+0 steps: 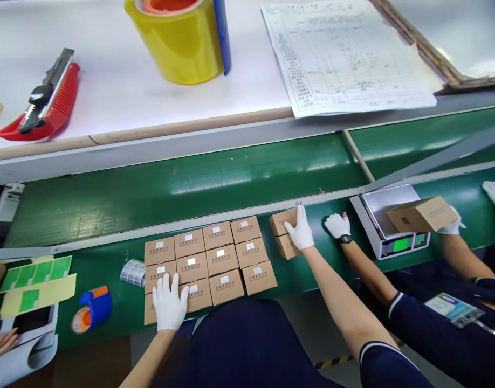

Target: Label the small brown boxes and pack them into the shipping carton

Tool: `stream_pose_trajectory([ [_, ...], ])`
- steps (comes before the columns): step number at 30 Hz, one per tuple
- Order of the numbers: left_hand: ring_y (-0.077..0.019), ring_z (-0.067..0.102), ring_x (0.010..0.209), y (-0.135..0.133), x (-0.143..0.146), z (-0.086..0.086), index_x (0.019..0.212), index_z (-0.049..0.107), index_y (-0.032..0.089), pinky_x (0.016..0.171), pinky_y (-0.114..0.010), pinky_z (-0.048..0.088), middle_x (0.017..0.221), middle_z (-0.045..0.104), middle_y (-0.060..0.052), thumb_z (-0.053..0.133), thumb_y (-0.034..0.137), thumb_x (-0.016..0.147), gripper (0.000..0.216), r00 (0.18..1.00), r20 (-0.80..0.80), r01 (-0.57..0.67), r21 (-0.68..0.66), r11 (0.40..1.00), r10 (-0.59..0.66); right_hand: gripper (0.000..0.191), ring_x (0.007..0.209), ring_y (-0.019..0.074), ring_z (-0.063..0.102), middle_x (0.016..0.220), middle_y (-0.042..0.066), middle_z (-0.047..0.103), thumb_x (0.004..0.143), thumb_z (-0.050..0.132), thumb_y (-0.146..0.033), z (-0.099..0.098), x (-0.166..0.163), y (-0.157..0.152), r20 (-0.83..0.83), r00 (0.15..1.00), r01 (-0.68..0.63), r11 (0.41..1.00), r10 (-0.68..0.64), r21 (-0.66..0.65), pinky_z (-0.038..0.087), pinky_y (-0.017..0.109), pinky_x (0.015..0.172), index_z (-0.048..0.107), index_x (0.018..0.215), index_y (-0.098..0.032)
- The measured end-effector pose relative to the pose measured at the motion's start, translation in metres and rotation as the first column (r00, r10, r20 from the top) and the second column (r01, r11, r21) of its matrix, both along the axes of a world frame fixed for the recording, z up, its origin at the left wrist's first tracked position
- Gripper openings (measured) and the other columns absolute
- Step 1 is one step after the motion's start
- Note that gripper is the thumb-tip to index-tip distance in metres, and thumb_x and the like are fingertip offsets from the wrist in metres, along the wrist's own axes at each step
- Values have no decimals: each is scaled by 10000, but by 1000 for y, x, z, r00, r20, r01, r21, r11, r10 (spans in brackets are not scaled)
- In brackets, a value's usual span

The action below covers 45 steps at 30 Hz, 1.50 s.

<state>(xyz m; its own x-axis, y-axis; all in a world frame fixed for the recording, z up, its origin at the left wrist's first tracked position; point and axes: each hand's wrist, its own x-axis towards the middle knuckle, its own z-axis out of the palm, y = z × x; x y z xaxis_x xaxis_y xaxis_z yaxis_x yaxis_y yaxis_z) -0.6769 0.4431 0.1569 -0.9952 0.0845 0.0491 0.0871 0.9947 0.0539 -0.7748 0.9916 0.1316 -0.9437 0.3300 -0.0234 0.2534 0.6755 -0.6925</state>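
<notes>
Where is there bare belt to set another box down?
Far belt lane: bare along its length. Near lane: open patch between label roll and green label sheets. Crowded: box grid under left hand, two boxes under right hand, scale.

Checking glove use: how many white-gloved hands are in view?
5: left hand on the box grid, right hand on two boxes beside it; co-workers' hands: one left of the scale, one behind the box on it, one at the right edge.
</notes>
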Motion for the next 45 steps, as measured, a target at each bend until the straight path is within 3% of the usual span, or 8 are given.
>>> stream_pose_trajectory([
  [10, -440, 256, 1545, -4, 0, -4, 1490, 548, 75, 1238, -647, 198, 1630, 375, -249, 404, 434, 996, 628, 1000, 9, -22, -16, 1000, 22, 883, 1480, 397, 403, 1735, 133, 100, 962, 551, -490, 11, -2, -64, 34, 999, -19, 1000, 19, -18, 581, 518, 953, 78, 1677, -279],
  [13, -430, 261, 1547, -5, 0, -5, 1499, 549, 116, 1237, -646, 205, 1627, 394, -221, 403, 444, 986, 626, 999, 16, -40, -6, 999, 41, 830, 1465, 393, 402, 1706, 156, 190, 972, 524, -453, 16, -2, -64, -26, 999, -19, 1000, 18, -24, 536, 549, 1017, 126, 1672, -252],
  [17, -432, 266, 1546, -7, 0, -7, 1500, 552, 125, 1231, -650, 217, 1613, 418, -221, 409, 451, 974, 635, 999, 23, -45, 2, 999, 45, 649, 1231, 334, 567, 1274, 153, 628, 994, 412, -334, 26, -13, -43, -148, 988, -63, 995, 51, -79, 466, 574, 1073, 299, 1621, -213],
  [19, -437, 261, 1546, -7, 0, -8, 1484, 565, 101, 1231, -650, 216, 1616, 406, -237, 400, 454, 977, 639, 999, 20, -39, -6, 999, 39, 601, 1012, 279, 632, 1018, 94, 667, 979, 391, -295, 30, -25, -30, -110, 991, -91, 980, 72, -178, 518, 507, 994, 384, 1570, -189],
  [22, -444, 247, 1551, -7, 0, -9, 1479, 565, 79, 1239, -648, 199, 1632, 377, -245, 405, 449, 978, 643, 999, 9, -31, -2, 1000, 31, 567, 853, 216, 641, 882, 31, 666, 932, 418, -255, 36, -44, -21, -17, 989, -145, 943, 147, -300, 539, 407, 917, 481, 1490, -177],
  [30, -441, 246, 1555, -9, 1, -11, 1532, 515, 141, 1241, -651, 199, 1664, 342, -202, 424, 456, 971, 650, 999, 14, -45, 30, 999, 45, 583, 792, 197, 671, 824, -14, 722, 818, 517, -225, 34, -63, -37, 76, 983, -135, 938, 167, -319, 531, 351, 840, 582, 1397, -228],
  [38, -459, 241, 1548, -9, 1, -11, 1469, 565, 53, 1232, -668, 194, 1637, 357, -261, 419, 441, 985, 637, 1000, -6, -10, 20, 1000, 10, 548, 810, 201, 666, 901, 19, 737, 860, 477, -232, 23, -56, -46, 76, 990, -101, 965, 123, -243, 521, 344, 822, 578, 1398, -195],
  [45, -448, 235, 1551, -9, 1, -11, 1476, 556, 76, 1228, -667, 200, 1645, 346, -244, 416, 440, 993, 621, 1000, -15, -3, 14, 1000, 3, 479, 841, 197, 644, 921, 29, 721, 878, 460, -219, 26, -55, -49, 89, 989, -97, 972, 119, -215, 495, 312, 793, 616, 1331, -191],
])
